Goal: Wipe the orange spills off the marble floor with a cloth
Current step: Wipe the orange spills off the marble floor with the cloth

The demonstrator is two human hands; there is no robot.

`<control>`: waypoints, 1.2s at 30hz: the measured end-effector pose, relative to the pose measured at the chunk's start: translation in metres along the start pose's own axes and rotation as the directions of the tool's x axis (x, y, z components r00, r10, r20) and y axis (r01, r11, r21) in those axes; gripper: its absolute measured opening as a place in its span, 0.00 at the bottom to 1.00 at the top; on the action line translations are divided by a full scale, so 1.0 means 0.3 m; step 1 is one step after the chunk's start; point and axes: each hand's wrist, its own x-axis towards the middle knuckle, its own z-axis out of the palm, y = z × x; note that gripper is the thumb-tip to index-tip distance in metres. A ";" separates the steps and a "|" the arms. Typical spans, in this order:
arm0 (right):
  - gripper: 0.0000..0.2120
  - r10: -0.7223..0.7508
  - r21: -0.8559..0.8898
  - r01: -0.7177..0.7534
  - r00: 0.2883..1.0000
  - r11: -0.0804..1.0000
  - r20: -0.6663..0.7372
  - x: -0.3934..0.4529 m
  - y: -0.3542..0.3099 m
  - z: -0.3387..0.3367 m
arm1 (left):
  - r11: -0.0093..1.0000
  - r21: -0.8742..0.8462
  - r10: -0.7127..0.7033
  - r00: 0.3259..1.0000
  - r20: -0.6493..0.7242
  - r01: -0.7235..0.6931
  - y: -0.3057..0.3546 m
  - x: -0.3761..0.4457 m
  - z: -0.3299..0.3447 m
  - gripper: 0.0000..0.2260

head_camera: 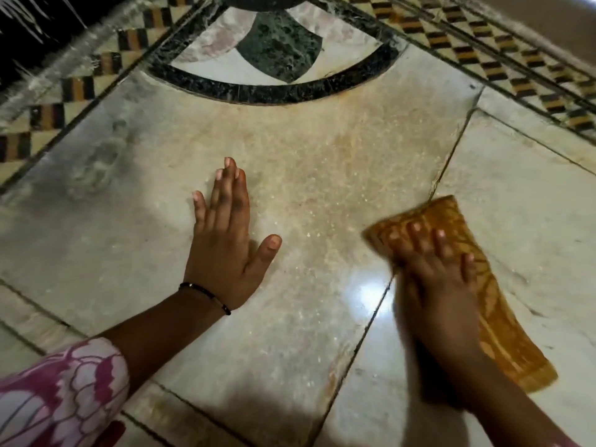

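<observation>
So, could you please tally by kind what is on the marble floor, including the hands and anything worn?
Hands: 2, the left hand flat on the marble floor, the right hand pressing the cloth
Orange cloth: 1
Black bracelet: 1
Pink floral sleeve: 1
Total: 5

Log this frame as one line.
left hand flat on marble floor | right hand presses cloth | orange film remains

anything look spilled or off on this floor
Yes. An orange-tinted film stains the pale marble slab between the dark curved band and the hands, so it looks unwiped. The right hand presses an orange cloth beside it; the left hand lies flat.
</observation>
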 end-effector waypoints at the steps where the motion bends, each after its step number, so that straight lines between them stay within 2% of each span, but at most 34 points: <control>1: 0.23 0.077 0.011 -0.076 0.996 0.997 -0.033 0.045 0.006 -0.004 | 1.000 0.020 0.002 1.000 0.008 -0.002 0.000 0.002 0.002 0.39; 3: 0.24 0.205 0.040 -0.203 0.975 0.978 -0.080 0.171 -0.038 0.000 | 0.999 0.054 0.000 1.000 0.025 -0.002 -0.002 0.003 0.005 0.39; 5: 0.24 0.194 0.073 -0.187 0.977 0.980 -0.090 0.287 -0.139 0.013 | 0.997 0.075 -0.002 0.999 0.034 -0.001 -0.002 0.003 0.006 0.39; 7: 0.25 0.006 0.084 -0.001 0.998 0.996 -0.056 0.311 -0.261 0.048 | 0.996 0.085 -0.003 0.999 0.041 -0.001 -0.002 0.004 0.008 0.38; 9: 0.25 -0.239 0.030 0.242 0.969 0.970 -0.064 0.208 -0.347 0.086 | 0.996 0.091 0.000 0.999 0.042 -0.004 -0.004 0.000 0.009 0.36; 11: 0.28 -0.353 0.025 0.353 0.935 0.935 -0.019 0.028 -0.326 0.097 | 0.996 0.089 0.010 0.999 0.032 -0.013 -0.005 -0.003 0.008 0.35; 13: 0.31 -0.301 0.069 0.298 0.953 0.952 0.033 -0.135 -0.218 0.084 | 0.997 0.082 0.010 1.000 0.021 -0.012 -0.006 -0.002 0.007 0.36; 15: 0.31 -0.185 0.122 0.183 0.983 0.975 0.010 -0.197 -0.109 0.055 | 0.997 0.072 0.009 1.000 0.017 -0.010 -0.008 -0.002 0.007 0.36; 18: 0.25 -0.028 0.143 0.037 0.997 0.989 -0.071 -0.073 -0.047 0.028 | 0.998 0.067 0.008 1.000 0.022 -0.010 -0.007 -0.002 0.007 0.36; 21: 0.22 0.113 0.175 -0.084 0.980 0.981 -0.164 0.166 -0.102 0.017 | 0.993 0.113 0.013 0.998 0.054 -0.019 -0.002 -0.001 0.009 0.37; 23: 0.22 0.081 0.157 -0.057 0.985 0.986 -0.151 0.252 -0.200 0.050 | 0.987 0.161 0.010 0.996 0.090 -0.024 -0.003 0.002 0.012 0.38; 26: 0.24 -0.217 0.080 0.228 0.968 0.970 -0.124 0.138 -0.344 0.112 | 0.981 0.188 0.018 0.993 0.114 -0.039 0.001 -0.002 0.012 0.38; 28: 0.26 -0.330 0.089 0.331 0.944 0.940 -0.027 -0.015 -0.321 0.099 | 0.985 0.162 0.043 0.992 0.117 -0.062 -0.008 -0.015 -0.008 0.37; 31: 0.29 -0.271 0.149 0.267 0.962 0.952 0.008 -0.140 -0.160 0.045 | 0.962 0.257 0.077 0.994 0.080 -0.095 -0.107 -0.067 -0.078 0.37; 34: 0.26 -0.208 0.143 0.204 0.978 0.969 0.015 -0.059 -0.086 0.019 | 0.942 0.304 -0.159 0.987 0.035 0.141 -0.206 -0.124 -0.146 0.40; 36: 0.23 -0.146 0.135 0.152 0.988 0.979 -0.055 0.101 -0.121 0.017 | 0.922 0.331 -0.229 0.972 0.055 0.199 -0.220 -0.125 -0.144 0.42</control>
